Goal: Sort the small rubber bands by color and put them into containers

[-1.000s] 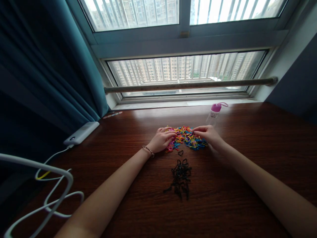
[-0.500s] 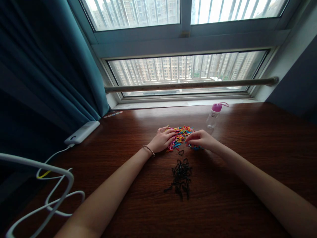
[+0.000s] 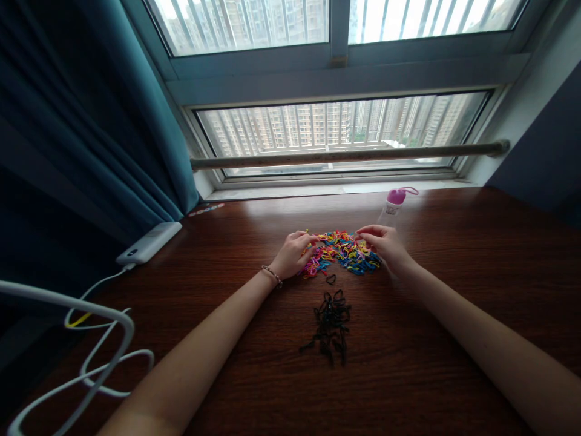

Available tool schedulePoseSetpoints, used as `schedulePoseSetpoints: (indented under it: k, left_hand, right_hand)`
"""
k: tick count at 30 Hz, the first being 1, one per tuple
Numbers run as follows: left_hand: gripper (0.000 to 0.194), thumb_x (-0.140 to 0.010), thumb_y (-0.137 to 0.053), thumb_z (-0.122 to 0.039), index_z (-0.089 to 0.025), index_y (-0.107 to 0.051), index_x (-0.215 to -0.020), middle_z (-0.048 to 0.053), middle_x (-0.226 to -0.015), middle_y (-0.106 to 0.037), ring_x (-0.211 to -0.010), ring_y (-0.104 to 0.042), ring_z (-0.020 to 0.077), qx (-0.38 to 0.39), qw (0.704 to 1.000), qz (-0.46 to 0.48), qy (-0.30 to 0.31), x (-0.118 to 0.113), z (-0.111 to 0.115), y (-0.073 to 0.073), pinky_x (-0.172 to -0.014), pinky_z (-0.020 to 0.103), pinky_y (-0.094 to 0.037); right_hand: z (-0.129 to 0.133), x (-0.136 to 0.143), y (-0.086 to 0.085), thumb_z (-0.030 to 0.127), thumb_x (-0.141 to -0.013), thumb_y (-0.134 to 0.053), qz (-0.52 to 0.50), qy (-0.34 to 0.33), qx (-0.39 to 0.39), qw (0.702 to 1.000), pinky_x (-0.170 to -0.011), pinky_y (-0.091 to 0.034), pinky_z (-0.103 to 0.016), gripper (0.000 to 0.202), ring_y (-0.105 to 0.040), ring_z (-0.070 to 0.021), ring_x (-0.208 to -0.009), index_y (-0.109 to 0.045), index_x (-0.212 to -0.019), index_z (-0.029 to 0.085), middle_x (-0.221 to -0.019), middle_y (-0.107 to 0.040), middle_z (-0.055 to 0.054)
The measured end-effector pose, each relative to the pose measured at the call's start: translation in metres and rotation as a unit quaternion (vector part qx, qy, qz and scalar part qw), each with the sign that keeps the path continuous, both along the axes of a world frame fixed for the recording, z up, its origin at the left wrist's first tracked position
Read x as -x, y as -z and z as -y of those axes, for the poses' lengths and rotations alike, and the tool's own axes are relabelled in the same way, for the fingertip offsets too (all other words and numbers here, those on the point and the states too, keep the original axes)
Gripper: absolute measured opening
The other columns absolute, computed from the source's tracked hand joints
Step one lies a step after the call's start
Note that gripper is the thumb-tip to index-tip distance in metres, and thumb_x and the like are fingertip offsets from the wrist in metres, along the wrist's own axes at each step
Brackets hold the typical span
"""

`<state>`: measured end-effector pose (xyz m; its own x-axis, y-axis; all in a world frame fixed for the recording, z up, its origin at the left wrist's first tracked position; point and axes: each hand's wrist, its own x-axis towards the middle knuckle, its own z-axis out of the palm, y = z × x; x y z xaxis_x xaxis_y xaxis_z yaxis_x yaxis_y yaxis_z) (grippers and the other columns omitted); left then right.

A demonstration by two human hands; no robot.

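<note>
A pile of small colourful rubber bands (image 3: 342,247) lies on the brown wooden table, in pink, red, yellow and blue. My left hand (image 3: 294,253), with a bracelet at the wrist, rests on the pile's left edge with its fingers stretched out over the bands. At the pile's far right side is my right hand (image 3: 385,243), thumb and fingertips drawn together in a pinch. Whatever they hold is too small to make out. Nearer to me, black rubber bands (image 3: 333,321) form a separate heap, with a single black band (image 3: 331,279) between the two groups.
Behind my right hand stands a clear bottle with a pink lid (image 3: 396,196), partly hidden. At the left, a white power bank (image 3: 149,242) with a white cable (image 3: 109,315) lies by the blue curtain (image 3: 149,133). A metal rail (image 3: 327,159) crosses the window beyond the table.
My right hand has moved right and away from me, uncovering the blue bands on the pile's right side. It now covers part of the bottle. My left hand has hardly shifted.
</note>
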<state>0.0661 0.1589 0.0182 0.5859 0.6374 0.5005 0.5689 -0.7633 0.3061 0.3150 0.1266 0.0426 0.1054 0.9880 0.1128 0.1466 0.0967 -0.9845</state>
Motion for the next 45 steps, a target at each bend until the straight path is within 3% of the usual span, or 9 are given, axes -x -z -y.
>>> schedulePoseSetpoints:
  k: [4,11,17,20,26,29,35,40,45]
  left_hand:
    - [0.022,-0.085,-0.045,-0.025,-0.019,-0.060,-0.100,0.006,-0.096,-0.064,-0.097,-0.052,0.0199,0.000,1.000,0.013,0.005,0.000,-0.002,0.003,-0.090,0.038,-0.038]
    - [0.021,-0.086,-0.045,-0.025,-0.024,-0.066,-0.089,0.002,-0.099,-0.066,-0.103,-0.054,0.0173,0.024,0.997,-0.008,0.077,0.001,-0.002,0.000,-0.097,0.039,-0.034]
    - [0.019,-0.083,-0.048,-0.023,-0.020,-0.066,-0.089,0.006,-0.094,-0.067,-0.095,-0.058,0.0183,0.009,0.996,0.061,0.066,0.001,-0.007,0.003,-0.088,0.038,-0.043]
    - [0.015,-0.081,-0.052,-0.022,-0.018,-0.066,-0.085,0.007,-0.089,-0.066,-0.087,-0.059,0.0182,0.009,0.994,0.108,0.032,0.002,-0.008,0.005,-0.081,0.036,-0.047]
    - [0.013,-0.080,-0.054,-0.022,-0.019,-0.064,-0.089,0.006,-0.086,-0.065,-0.082,-0.059,0.0168,0.025,0.990,0.142,-0.010,0.002,-0.006,0.004,-0.075,0.031,-0.048]
    - [0.014,-0.079,-0.056,-0.024,-0.019,-0.065,-0.089,0.005,-0.084,-0.063,-0.079,-0.058,0.0166,0.014,0.990,0.137,-0.018,0.002,-0.006,0.003,-0.073,0.029,-0.048]
    - [0.014,-0.078,-0.058,-0.029,-0.018,-0.067,-0.079,0.005,-0.076,-0.063,-0.074,-0.057,0.0159,-0.002,0.991,0.136,-0.016,0.001,-0.005,0.001,-0.069,0.029,-0.047]
    - [0.018,-0.080,-0.054,-0.031,-0.018,-0.066,-0.075,0.005,-0.075,-0.061,-0.074,-0.054,0.0155,-0.028,0.992,0.122,0.006,-0.004,0.002,-0.003,-0.068,0.028,-0.045]
    - [0.019,-0.082,-0.052,-0.030,-0.017,-0.065,-0.075,0.004,-0.069,-0.057,-0.070,-0.050,0.0142,-0.060,0.994,0.069,0.057,-0.018,0.020,-0.011,-0.068,0.029,-0.043]
  right_hand:
    - [-0.002,-0.001,0.002,0.031,-0.061,-0.061,0.008,0.000,-0.004,1.000,-0.043,-0.039,-0.022,0.023,-0.049,-0.0089,-0.046,-0.065,-0.075,0.013,-0.069,-0.068,-0.007]
    - [-0.003,-0.003,0.005,0.029,-0.062,-0.060,0.009,-0.003,-0.007,1.000,-0.043,-0.039,-0.021,0.022,-0.049,-0.0085,-0.046,-0.065,-0.075,0.012,-0.069,-0.068,-0.007]
    - [-0.004,-0.003,0.003,0.030,-0.061,-0.060,0.013,0.010,-0.006,1.000,-0.044,-0.041,-0.022,0.022,-0.055,-0.0115,-0.052,-0.064,-0.075,0.013,-0.072,-0.069,-0.009]
    - [-0.006,-0.005,0.006,0.030,-0.062,-0.059,0.028,0.015,-0.012,0.999,-0.048,-0.044,-0.023,0.022,-0.059,-0.0143,-0.056,-0.064,-0.075,0.013,-0.072,-0.069,-0.009]
    - [-0.011,-0.011,0.018,0.025,-0.066,-0.056,0.143,0.025,-0.061,0.988,-0.063,-0.049,-0.028,0.018,-0.064,-0.0184,-0.068,-0.068,-0.075,0.015,-0.073,-0.070,-0.007]
    - [-0.012,-0.013,0.019,0.024,-0.064,-0.059,0.183,0.040,-0.043,0.981,-0.063,-0.049,-0.029,0.018,-0.064,-0.0187,-0.066,-0.069,-0.075,0.015,-0.073,-0.070,-0.007]
    - [-0.015,-0.016,0.024,0.021,-0.056,-0.066,0.183,-0.055,0.029,0.981,-0.052,-0.048,-0.024,0.022,-0.062,-0.0162,-0.058,-0.069,-0.077,0.014,-0.074,-0.070,-0.006]
    - [-0.018,-0.019,0.028,0.027,-0.061,-0.064,0.210,0.001,-0.004,0.978,-0.057,-0.048,-0.027,0.019,-0.063,-0.0189,-0.064,-0.070,-0.073,0.014,-0.068,-0.069,-0.007]
    - [-0.018,-0.019,0.024,0.030,-0.062,-0.064,0.139,0.033,-0.021,0.990,-0.058,-0.048,-0.028,0.024,-0.063,-0.0195,-0.067,-0.069,-0.077,0.013,-0.074,-0.069,-0.009]
